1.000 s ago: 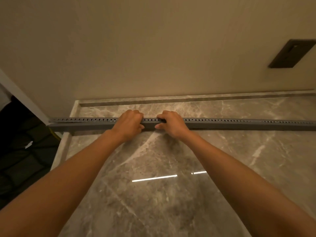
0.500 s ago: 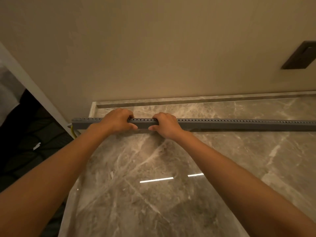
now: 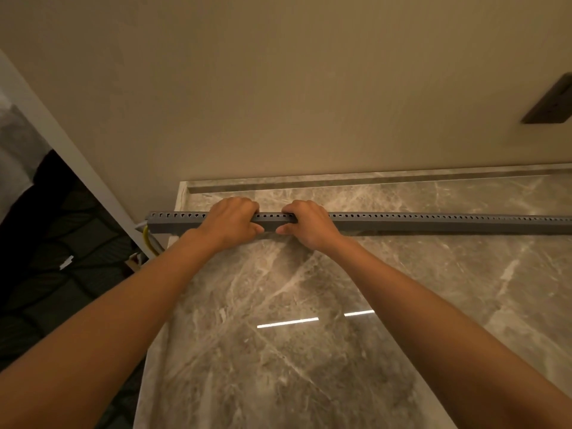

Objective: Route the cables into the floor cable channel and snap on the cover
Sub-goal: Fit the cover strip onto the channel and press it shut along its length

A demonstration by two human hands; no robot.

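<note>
Marble in veined grey-brown makes up the glossy floor (image 3: 309, 366), which ends in a straight left edge above darker ground. A plain beige wall (image 3: 278, 88) rises along the floor's far edge, with a dark rectangular wall plate (image 3: 551, 103) at the right.

A long grey plastic cable channel with a row of small holes along its top (image 3: 433, 222) lies across the floor, parallel to the wall and a little out from it. Its left end overhangs the floor's left edge and its right end runs out of view.

The left hand (image 3: 230, 222) and the right hand (image 3: 309, 224) grip the channel close together near its left end. Each has its fingers curled over the top and its thumb against the near face.

A thin yellow cable (image 3: 147, 236) drops from the channel's left end.

This looks like the closing step, with the cover being squeezed home, though no separate cover can be made out. The next move probably calls for shifting the grip rightward along the untouched length, pressing as it goes. The floor offers open room nearer the person and to the right, while the left edge is close.
</note>
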